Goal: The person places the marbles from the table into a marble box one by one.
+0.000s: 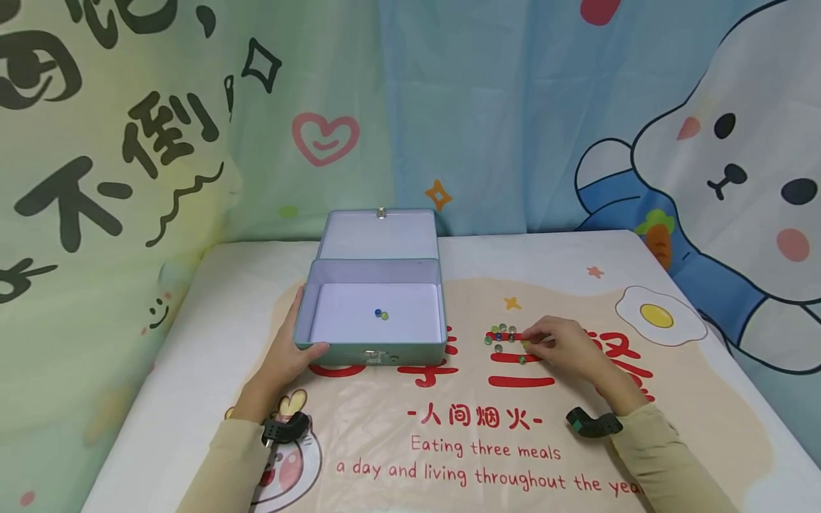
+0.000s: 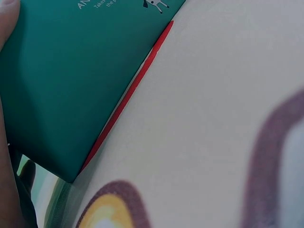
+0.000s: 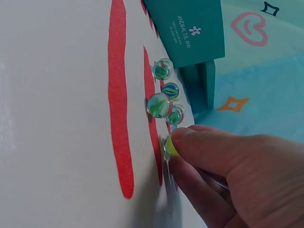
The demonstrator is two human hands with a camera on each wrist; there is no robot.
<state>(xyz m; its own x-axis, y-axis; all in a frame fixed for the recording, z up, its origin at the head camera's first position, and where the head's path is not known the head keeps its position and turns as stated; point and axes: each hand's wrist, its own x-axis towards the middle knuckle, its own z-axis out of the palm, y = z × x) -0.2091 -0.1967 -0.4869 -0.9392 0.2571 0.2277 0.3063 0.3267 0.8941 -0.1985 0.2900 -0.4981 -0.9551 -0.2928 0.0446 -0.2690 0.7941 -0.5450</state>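
Note:
An open green metal box (image 1: pixel 346 355) with a pale inside stands mid-table, its hinged lid (image 1: pixel 378 235) tilted back. Two marbles (image 1: pixel 384 315), one blue and one yellow-green, lie on its floor. My left hand (image 1: pixel 286 356) holds the box at its left front corner, thumb along the front and fingers on the side wall. To the right of the box, my right hand (image 1: pixel 567 345) pinches a yellow marble (image 3: pixel 169 146) between thumb and finger, close to the tabletop. Several clear glass marbles (image 3: pixel 159 105) with coloured swirls lie loose beside its fingertips.
A printed cloth (image 1: pixel 474 470) with red lettering and a fried egg picture covers the table. Behind it hangs a cartoon curtain (image 1: pixel 474 128). Dark straps with small devices (image 1: pixel 593 423) sit at both wrists.

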